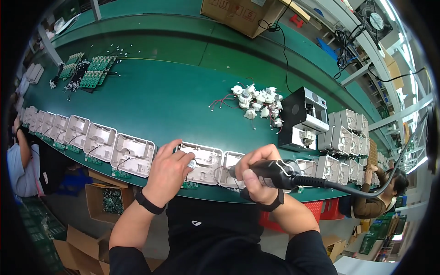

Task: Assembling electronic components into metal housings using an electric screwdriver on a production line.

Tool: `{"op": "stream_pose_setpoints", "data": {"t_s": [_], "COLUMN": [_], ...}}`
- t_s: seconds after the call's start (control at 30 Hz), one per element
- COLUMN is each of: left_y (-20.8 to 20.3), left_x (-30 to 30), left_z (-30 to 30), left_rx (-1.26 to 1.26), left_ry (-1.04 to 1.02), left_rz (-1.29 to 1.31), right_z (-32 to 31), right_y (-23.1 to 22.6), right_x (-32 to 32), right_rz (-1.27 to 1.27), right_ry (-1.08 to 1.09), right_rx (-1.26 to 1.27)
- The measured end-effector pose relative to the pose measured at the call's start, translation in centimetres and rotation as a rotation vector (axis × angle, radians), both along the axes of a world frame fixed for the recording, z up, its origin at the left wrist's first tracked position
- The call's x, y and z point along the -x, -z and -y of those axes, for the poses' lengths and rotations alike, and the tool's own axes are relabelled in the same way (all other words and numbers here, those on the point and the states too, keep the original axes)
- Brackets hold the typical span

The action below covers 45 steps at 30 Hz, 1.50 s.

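Note:
My right hand [260, 176] is wrapped round a black electric screwdriver [272, 174], whose thick cable runs off to the right. Its tip end lies over the left part of a white plastic housing [233, 160]; the bit itself is hard to make out. To the left of that sits another open white housing [206, 160] with wires inside. Over its left side rests my left hand [168, 172], with thumb and forefinger closed at a small round part [192, 163]. A green circuit board [189, 185] shows beneath this housing's near edge.
More open housings [133, 153] stretch left along the bench edge; others are stacked right [343, 140]. Behind are white wired parts [259, 101], a black machine [302, 121] and circuit boards [96, 71]. Co-workers sit left [23, 156] and right [378, 192]. A hanging cable [285, 55] reaches the bench.

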<state>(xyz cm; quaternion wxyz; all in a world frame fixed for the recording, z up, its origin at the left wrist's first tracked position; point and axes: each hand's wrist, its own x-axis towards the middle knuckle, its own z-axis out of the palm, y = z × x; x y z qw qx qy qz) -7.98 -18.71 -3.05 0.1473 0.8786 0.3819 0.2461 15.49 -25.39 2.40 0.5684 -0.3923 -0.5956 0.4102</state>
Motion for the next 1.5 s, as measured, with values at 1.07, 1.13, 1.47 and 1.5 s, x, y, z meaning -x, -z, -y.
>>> {"op": "stream_pose_setpoints", "data": {"t_s": [1.07, 1.13, 1.47, 1.5], "left_y": [0.0, 0.3, 1.1, 1.3], "left_x": [-0.7, -0.4, 0.3, 0.4], "left_z": [-0.1, -0.1, -0.7, -0.7], "left_rx": [0.038, 0.026, -0.048, -0.052], "left_ry": [0.011, 0.019, 0.011, 0.026], "left_rz": [0.005, 0.025, 0.047, 0.057], "right_z": [2.1, 1.4, -3.5, -3.6], "right_y": [-6.6, -6.2, -0.6, -0.4], "right_x": [-5.3, -0.9, 6.9, 7.1], "right_rz": [-0.254, -0.266, -0.077, -0.042], "right_ry": [0.341, 0.136, -0.065, -0.042], "right_rx": [-0.162, -0.146, -0.123, -0.098]}}
